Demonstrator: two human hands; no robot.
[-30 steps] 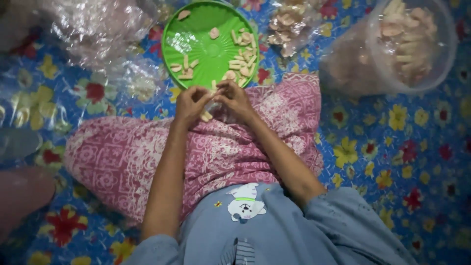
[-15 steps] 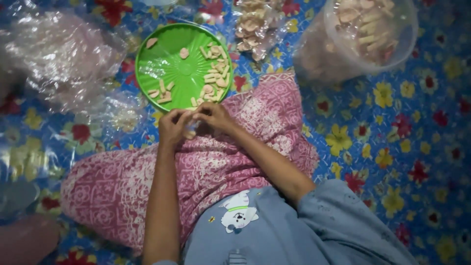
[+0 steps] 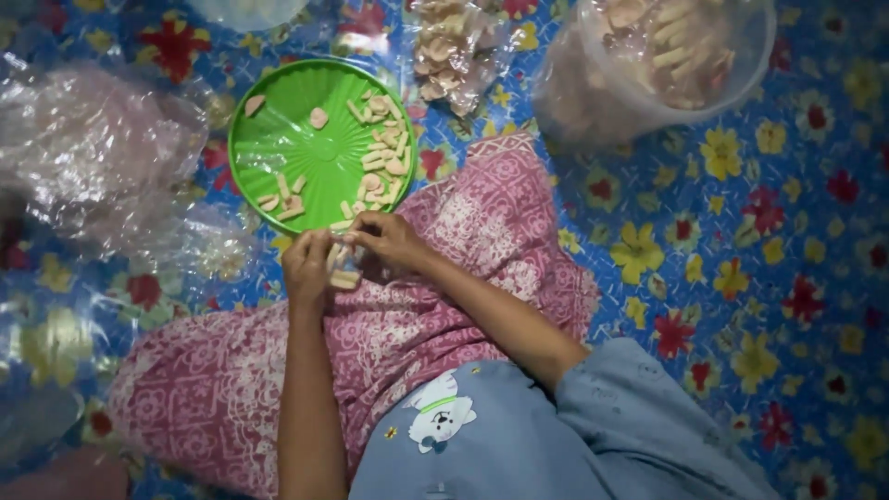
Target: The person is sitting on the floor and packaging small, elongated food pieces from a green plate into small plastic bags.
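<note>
Blue floor covering (image 3: 741,306) printed with red and yellow flowers spreads under everything, and the person sits on it with a pink patterned cloth (image 3: 444,306) over the lap. Both hands meet above the knee, just below the round green tray (image 3: 278,148). The left hand (image 3: 307,268) is curled around a small stack of pale cracker pieces (image 3: 343,276), and the right hand (image 3: 389,243) pinches the same stack from the other side, fingers closed on it. More pale pieces lie scattered on the tray, mostly along its right side, with two lying apart near the top left. A clear plastic tub (image 3: 685,56) of similar pieces stands at the upper right, a clear bag of crackers (image 3: 454,46) lies between tub and tray, and crumpled clear plastic (image 3: 102,139) sits to the left.

To handle the stack well, the judgement is that the pieces look thin and brittle, so light, even pressure from both sides, edges lined up, and holding low over the lap would limit breakage
</note>
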